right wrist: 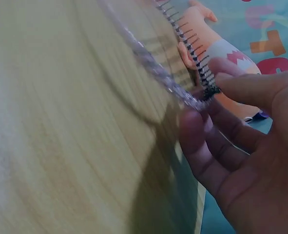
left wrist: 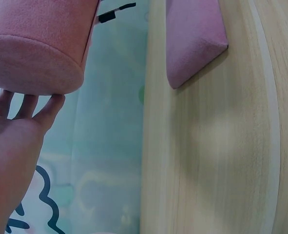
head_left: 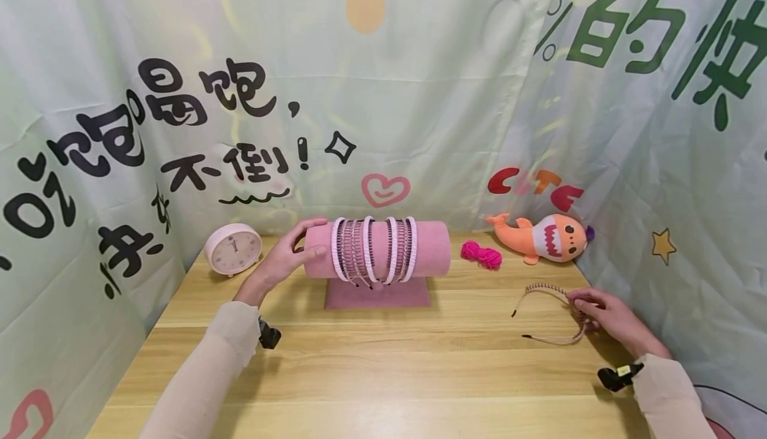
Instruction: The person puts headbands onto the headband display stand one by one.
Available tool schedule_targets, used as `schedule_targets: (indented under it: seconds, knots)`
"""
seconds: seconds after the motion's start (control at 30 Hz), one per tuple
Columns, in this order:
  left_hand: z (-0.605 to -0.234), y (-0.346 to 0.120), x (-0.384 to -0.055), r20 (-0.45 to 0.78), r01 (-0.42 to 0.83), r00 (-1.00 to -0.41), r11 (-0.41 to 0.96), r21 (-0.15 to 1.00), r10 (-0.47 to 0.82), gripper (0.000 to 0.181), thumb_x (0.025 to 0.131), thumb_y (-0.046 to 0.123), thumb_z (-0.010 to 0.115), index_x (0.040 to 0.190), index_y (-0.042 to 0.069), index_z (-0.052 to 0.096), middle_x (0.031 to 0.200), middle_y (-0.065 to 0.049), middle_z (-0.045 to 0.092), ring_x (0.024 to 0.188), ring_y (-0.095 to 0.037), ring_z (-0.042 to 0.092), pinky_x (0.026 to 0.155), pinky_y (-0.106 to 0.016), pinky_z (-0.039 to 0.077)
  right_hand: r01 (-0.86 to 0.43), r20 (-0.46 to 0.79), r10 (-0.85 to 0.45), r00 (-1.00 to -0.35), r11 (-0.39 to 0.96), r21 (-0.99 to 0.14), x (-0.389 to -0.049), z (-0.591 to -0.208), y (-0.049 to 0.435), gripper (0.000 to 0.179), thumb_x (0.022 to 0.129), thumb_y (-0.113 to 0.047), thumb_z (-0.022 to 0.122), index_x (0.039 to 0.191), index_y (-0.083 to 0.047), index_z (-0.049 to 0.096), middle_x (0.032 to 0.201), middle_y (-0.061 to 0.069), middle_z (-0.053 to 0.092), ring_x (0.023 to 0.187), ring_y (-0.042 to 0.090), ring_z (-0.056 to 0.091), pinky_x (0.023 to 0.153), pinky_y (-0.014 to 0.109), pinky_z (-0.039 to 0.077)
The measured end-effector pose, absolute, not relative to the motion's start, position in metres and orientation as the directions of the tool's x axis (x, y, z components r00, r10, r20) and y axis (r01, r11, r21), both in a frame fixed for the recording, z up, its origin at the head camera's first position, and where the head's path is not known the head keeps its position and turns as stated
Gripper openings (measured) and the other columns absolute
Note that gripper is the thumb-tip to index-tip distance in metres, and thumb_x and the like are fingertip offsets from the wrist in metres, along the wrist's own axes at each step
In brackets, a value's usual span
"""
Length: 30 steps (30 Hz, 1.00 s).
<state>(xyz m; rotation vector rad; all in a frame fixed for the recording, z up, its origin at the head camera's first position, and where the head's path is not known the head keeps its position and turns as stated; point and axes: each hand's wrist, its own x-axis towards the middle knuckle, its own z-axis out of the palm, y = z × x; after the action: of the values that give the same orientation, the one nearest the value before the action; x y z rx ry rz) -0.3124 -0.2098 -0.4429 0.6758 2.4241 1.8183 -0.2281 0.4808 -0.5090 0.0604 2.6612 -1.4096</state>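
Observation:
A pink velvety headband stand [head_left: 434,249], a horizontal roll on a flat base [head_left: 377,296], stands at the table's middle. Several headbands sit around the roll, some white and braided [head_left: 368,252], others thin and dark. My left hand [head_left: 287,252] holds the roll's left end, thumb in front and fingers over the top. In the left wrist view, fingertips [left wrist: 51,107] touch the roll's end face. At the right, my right hand [head_left: 614,316] pinches a thin toothed headband [head_left: 546,286] at its curve, above the table. Its dark-tipped ends point left. Comb-like teeth [right wrist: 195,51] show in the right wrist view.
A round pink clock [head_left: 234,250] stands at the back left. Bright pink yarn [head_left: 481,254] lies right of the stand, beside an orange shark plush [head_left: 539,238]. Printed cloth [head_left: 419,92] hangs behind and at both sides of the wooden table [head_left: 359,372].

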Motion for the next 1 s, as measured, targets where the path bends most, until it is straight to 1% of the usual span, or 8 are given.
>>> schedule_targets:
  seconds: [0.23,0.37,0.53,0.6,0.67,0.83,0.9,1.0]
  knots:
    - [-0.4425,-0.2099,-0.3122,0.221,0.312,-0.906,0.218,0.925,0.36,0.067,0.103,0.022,0.075,0.163,0.021,0.047,0.173,-0.011,0.038,0.15,-0.042,0.047,0.122,-0.065,0.043,0.067,-0.145,-0.12,-0.982,0.498,-0.865,-0.2285,-0.5068,0.4808,0.046,0.117,-0.021,0.052,0.153,0.007,0.051,0.118,-0.025,0.071,0.089,0.017,0.067,0.073,0.033,0.065]
    - [-0.4431,-0.2105,-0.3124,0.219,0.31,-0.907,0.222,0.924,0.359,0.066,0.103,0.022,0.075,0.163,0.021,0.047,0.173,-0.011,0.038,0.15,-0.042,0.048,0.122,-0.064,0.044,0.068,-0.153,-0.135,-0.979,0.489,-0.87,-0.2283,-0.5054,0.4784,0.05,0.117,-0.022,0.052,0.156,0.009,0.047,0.12,-0.022,0.07,0.09,0.017,0.069,0.074,0.033,0.065]
    - [-0.4442,-0.2108,-0.3131,0.222,0.315,-0.906,0.222,0.923,0.361,0.066,0.103,0.022,0.074,0.163,0.02,0.046,0.173,-0.011,0.038,0.149,-0.042,0.049,0.122,-0.063,0.044,0.061,-0.142,-0.14,-0.98,0.467,-0.882,-0.2291,-0.5046,0.4773,0.057,0.115,-0.026,0.057,0.157,0.011,0.044,0.123,-0.017,0.069,0.095,0.013,0.072,0.08,0.033,0.067]
    - [-0.444,-0.2107,-0.3132,0.224,0.317,-0.905,0.221,0.923,0.363,0.066,0.103,0.021,0.074,0.163,0.02,0.046,0.173,-0.011,0.038,0.149,-0.042,0.049,0.122,-0.062,0.044,0.057,-0.135,-0.144,-0.98,0.446,-0.893,-0.2291,-0.5043,0.4777,0.056,0.115,-0.025,0.058,0.157,0.009,0.045,0.124,-0.016,0.069,0.097,0.013,0.073,0.082,0.033,0.068]
    - [-0.4438,-0.2108,-0.3133,0.226,0.318,-0.904,0.22,0.922,0.363,0.066,0.103,0.021,0.074,0.163,0.02,0.046,0.173,-0.011,0.038,0.149,-0.042,0.049,0.122,-0.062,0.044,0.056,-0.133,-0.157,-0.979,0.418,-0.907,-0.2291,-0.5036,0.4785,0.052,0.115,-0.025,0.058,0.157,0.004,0.047,0.124,-0.015,0.07,0.097,0.014,0.074,0.083,0.034,0.068]
    - [-0.443,-0.2108,-0.3129,0.225,0.317,-0.905,0.22,0.923,0.361,0.066,0.103,0.022,0.074,0.163,0.021,0.047,0.173,-0.011,0.038,0.149,-0.042,0.048,0.122,-0.063,0.044,0.027,-0.106,-0.196,-0.975,0.369,-0.929,-0.2302,-0.5035,0.4793,0.047,0.117,-0.025,0.054,0.158,-0.003,0.048,0.127,-0.012,0.068,0.101,0.016,0.073,0.086,0.035,0.069]
    - [-0.4422,-0.2105,-0.3124,0.222,0.312,-0.907,0.218,0.925,0.359,0.067,0.102,0.022,0.075,0.163,0.021,0.047,0.172,-0.011,0.039,0.15,-0.042,0.048,0.122,-0.063,0.044,0.016,-0.095,-0.206,-0.974,0.355,-0.935,-0.2309,-0.5033,0.4786,0.047,0.117,-0.025,0.052,0.159,-0.004,0.047,0.129,-0.012,0.067,0.102,0.016,0.072,0.087,0.035,0.069]
    - [-0.4419,-0.2101,-0.3119,0.219,0.308,-0.907,0.215,0.927,0.359,0.067,0.102,0.023,0.075,0.163,0.022,0.047,0.172,-0.011,0.039,0.15,-0.042,0.048,0.122,-0.063,0.044,0.018,-0.093,-0.212,-0.973,0.329,-0.944,-0.2319,-0.5018,0.4775,0.046,0.117,-0.026,0.051,0.16,-0.009,0.046,0.131,-0.015,0.065,0.101,0.016,0.07,0.087,0.034,0.068]
